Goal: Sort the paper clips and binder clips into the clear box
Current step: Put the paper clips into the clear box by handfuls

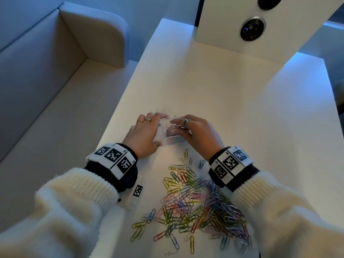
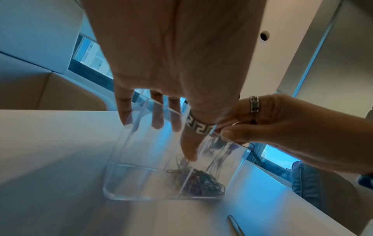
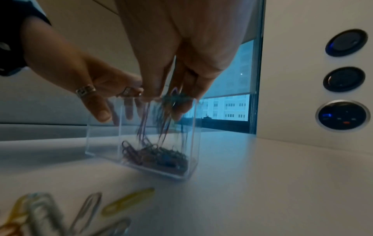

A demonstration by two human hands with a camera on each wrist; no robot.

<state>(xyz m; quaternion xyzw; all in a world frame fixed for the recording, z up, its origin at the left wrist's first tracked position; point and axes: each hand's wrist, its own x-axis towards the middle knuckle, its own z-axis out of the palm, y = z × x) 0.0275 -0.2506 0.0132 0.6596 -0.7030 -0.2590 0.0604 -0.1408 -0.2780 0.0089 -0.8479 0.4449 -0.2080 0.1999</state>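
The clear box (image 1: 174,141) (image 2: 141,183) (image 3: 105,135) stands upright on the white table (image 1: 242,108), split by a divider. My left hand (image 1: 154,129) (image 2: 175,121) (image 3: 105,102) grips its left end, thumb on the near wall and fingers on the far wall. My right hand (image 1: 181,127) (image 2: 228,129) (image 3: 167,102) hovers over the right compartment and pinches a bunch of paper clips (image 3: 175,99); some hang blurred below the fingertips. Coloured paper clips (image 2: 201,180) (image 3: 161,156) lie in that compartment; the left one looks empty. A big pile of paper clips (image 1: 195,202) (image 3: 127,201) lies near me.
A white panel with round buttons (image 1: 232,25) (image 3: 343,79) rises at the table's far end. A pale sofa (image 1: 46,81) runs along the left side. A small clear piece with a black-and-white marker (image 1: 137,190) lies under my left wrist.
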